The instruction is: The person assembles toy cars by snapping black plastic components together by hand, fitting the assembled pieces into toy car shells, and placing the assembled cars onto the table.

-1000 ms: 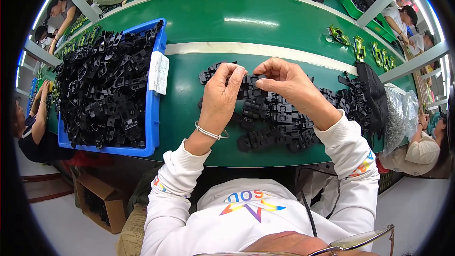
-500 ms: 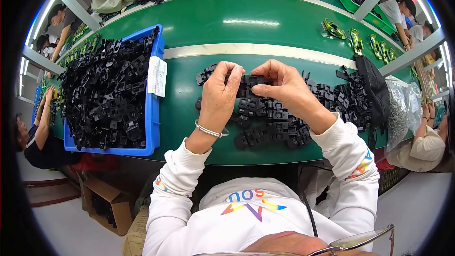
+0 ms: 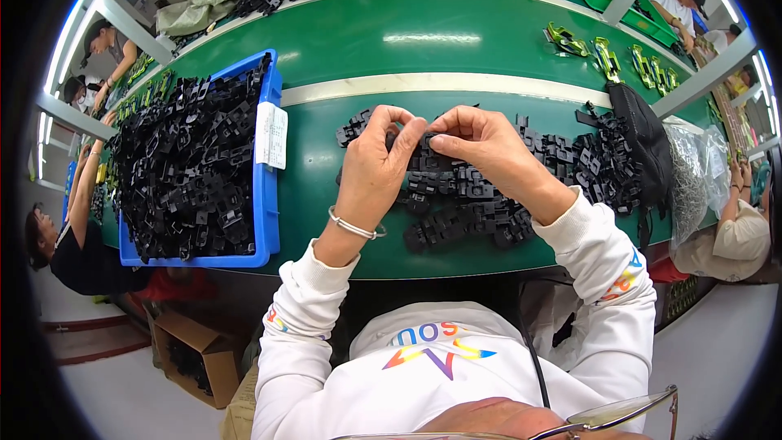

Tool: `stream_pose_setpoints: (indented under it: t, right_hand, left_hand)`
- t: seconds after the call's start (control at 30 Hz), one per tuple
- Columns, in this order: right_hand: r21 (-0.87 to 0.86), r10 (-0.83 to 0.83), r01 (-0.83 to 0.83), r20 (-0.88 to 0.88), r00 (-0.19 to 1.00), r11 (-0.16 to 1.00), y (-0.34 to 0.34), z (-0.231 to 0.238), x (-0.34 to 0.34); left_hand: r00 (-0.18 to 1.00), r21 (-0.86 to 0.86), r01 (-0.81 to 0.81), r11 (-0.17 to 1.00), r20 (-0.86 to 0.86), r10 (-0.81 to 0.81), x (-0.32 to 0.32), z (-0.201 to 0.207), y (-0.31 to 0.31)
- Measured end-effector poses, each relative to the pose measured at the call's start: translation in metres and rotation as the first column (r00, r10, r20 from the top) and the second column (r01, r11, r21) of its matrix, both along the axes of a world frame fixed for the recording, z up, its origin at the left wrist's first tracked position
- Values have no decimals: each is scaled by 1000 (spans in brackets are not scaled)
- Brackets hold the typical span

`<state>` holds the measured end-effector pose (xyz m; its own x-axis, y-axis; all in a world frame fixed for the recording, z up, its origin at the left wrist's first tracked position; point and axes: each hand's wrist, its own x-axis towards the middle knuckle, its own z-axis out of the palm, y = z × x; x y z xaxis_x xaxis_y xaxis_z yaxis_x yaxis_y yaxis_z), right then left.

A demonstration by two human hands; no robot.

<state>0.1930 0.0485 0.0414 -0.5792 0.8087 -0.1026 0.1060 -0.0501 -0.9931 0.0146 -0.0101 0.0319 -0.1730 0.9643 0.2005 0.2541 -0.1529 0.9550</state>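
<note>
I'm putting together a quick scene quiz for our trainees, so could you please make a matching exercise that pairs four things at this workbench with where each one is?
Things:
1. blue bin
2. black bag
3. cardboard box
4. silver bracelet

Places:
A. on the floor, below the bench's near edge
B. around the left wrist
C. on the bench to the person's left, heaped with black plastic parts
D. on the bench at the right end of the spread of black parts

Pairs: 1-C, 2-D, 3-A, 4-B
</note>
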Motion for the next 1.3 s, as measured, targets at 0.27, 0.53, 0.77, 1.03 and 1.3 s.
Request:
stream_pose_setpoints:
  t: [0.27, 0.53, 0.77, 1.03, 1.3]
  right_hand:
    - [9, 221, -221, 14, 975, 975, 2, 1, 17]
    - [418, -345, 180, 361, 866, 890, 60, -1, 180]
    - [664, -642, 180, 560, 523, 726, 125, -31, 244]
    - [749, -653, -141, 640, 405, 647, 132, -55, 278]
    - [561, -482, 130, 543, 687, 817, 125, -26, 245]
  left_hand:
    - [944, -104, 258, 961, -185, -273, -17, 18, -3]
    - [942, 24, -169, 985, -291, 169, -90, -13, -2]
    - [865, 56, -404, 913, -301, 401, -100, -57, 0]
    - [783, 212, -279, 937, -515, 349, -76, -47, -9]
    - [813, 118, -261, 958, -509, 284, -133, 52, -75]
